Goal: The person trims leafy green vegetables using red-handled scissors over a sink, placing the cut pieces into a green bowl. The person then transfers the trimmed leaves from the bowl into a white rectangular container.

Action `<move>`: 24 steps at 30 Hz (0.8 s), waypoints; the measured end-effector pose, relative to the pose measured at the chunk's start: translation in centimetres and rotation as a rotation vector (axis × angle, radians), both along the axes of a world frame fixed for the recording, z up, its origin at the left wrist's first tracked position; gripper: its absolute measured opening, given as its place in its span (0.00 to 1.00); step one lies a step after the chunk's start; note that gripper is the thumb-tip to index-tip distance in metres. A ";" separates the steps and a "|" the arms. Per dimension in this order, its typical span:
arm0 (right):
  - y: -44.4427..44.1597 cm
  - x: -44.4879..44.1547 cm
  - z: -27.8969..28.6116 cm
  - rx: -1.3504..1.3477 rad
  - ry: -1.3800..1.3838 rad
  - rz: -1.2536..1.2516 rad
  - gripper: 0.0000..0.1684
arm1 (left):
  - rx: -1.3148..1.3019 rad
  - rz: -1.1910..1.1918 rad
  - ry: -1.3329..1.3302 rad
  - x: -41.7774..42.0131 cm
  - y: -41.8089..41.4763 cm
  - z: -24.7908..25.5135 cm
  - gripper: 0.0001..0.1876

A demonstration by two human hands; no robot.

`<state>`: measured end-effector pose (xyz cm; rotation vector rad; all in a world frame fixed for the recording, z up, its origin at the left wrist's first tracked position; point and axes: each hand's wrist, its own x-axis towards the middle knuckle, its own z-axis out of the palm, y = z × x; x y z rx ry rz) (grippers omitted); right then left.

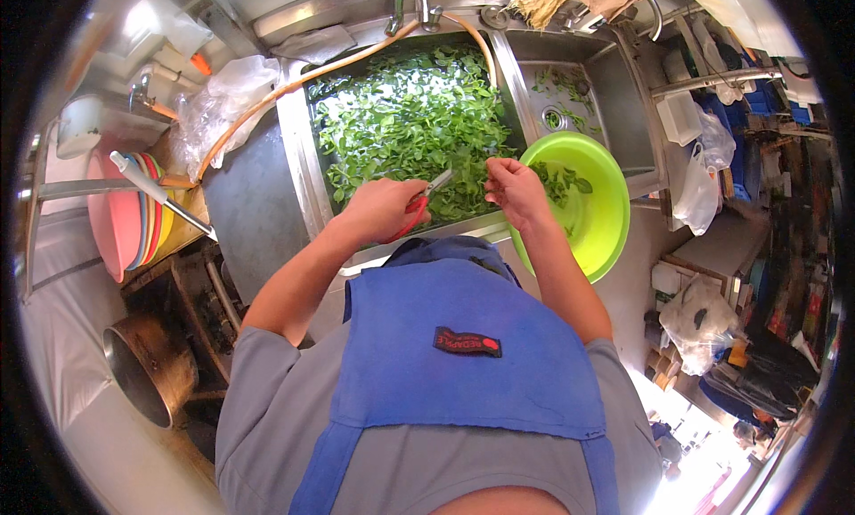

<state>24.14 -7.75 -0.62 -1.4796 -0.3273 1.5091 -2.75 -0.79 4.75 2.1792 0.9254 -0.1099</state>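
My left hand [387, 208] grips red-handled scissors [437, 182], their blades pointing up and right over the greens. Close by on the right, my right hand [511, 184] has its thumb and fingertips pinched together beside a leafy part; whether a stem is between them cannot be told. Below both hands, many loose leafy greens [407, 121] float in the water of a stainless steel sink basin [294, 141]. A lime green plastic bowl [601, 214] sits at the right, partly behind my right forearm, with some cut leafy sprigs [561, 181] in it.
A second basin [624, 114] holds scattered green bits around its drain. An orange hose [254, 108] runs over the greens' basin from the left. Clear plastic bags [234, 94] and stacked coloured basins [113, 214] stand left, with a metal pot [150, 368] lower down.
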 end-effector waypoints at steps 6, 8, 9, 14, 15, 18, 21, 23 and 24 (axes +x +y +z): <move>-0.4 -0.5 -0.2 -0.002 0.120 -0.141 0.11 | -0.307 0.077 -0.100 -1.0 -0.7 -3.1 0.22; -0.4 -0.6 -0.1 0.004 0.141 -0.145 0.10 | -0.339 0.065 -0.113 -1.2 -0.9 -3.7 0.22; -0.4 -0.6 0.0 0.006 0.145 -0.145 0.11 | -0.346 0.046 -0.109 -1.2 -0.9 -3.5 0.23; 0.0 -1.0 1.0 0.018 0.179 -0.119 0.10 | -0.392 0.033 -0.212 -0.5 -1.2 -1.6 0.23; 0.1 -1.2 1.3 0.017 0.186 -0.128 0.10 | -0.368 0.031 -0.227 -0.2 -1.2 -1.7 0.24; 0.0 -1.4 1.1 0.023 0.211 -0.152 0.10 | -0.364 0.031 -0.243 0.5 -1.2 -1.7 0.24; -0.2 -1.6 1.0 0.037 0.225 -0.162 0.09 | -0.380 0.025 -0.232 1.0 -1.1 -1.5 0.25; -0.3 -1.9 1.0 0.041 0.213 -0.161 0.09 | -0.392 0.027 -0.226 1.1 -1.1 -1.5 0.26; -0.3 -2.0 1.0 0.041 0.199 -0.161 0.08 | -0.399 0.031 -0.226 1.1 -1.1 -1.6 0.26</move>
